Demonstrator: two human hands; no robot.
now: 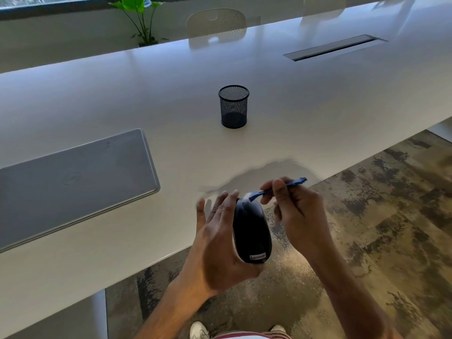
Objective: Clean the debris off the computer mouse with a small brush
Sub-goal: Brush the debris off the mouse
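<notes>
My left hand (217, 243) holds a black computer mouse (252, 231) in the air over the near edge of the white table (171, 106), its logo end toward me. A small blue brush (278, 188) is pinched in my right hand (297, 211). The brush's white bristles touch the far end of the mouse, near the scroll wheel. Left fingers wrap the mouse's left side and underside, hiding them.
A black mesh pen cup (233, 106) stands in the middle of the table. A closed grey laptop (73, 182) lies at the left. A cable slot (332, 47) sits at the far right. Beyond the table are a chair (216, 23) and a plant (140, 18). Patterned floor lies below.
</notes>
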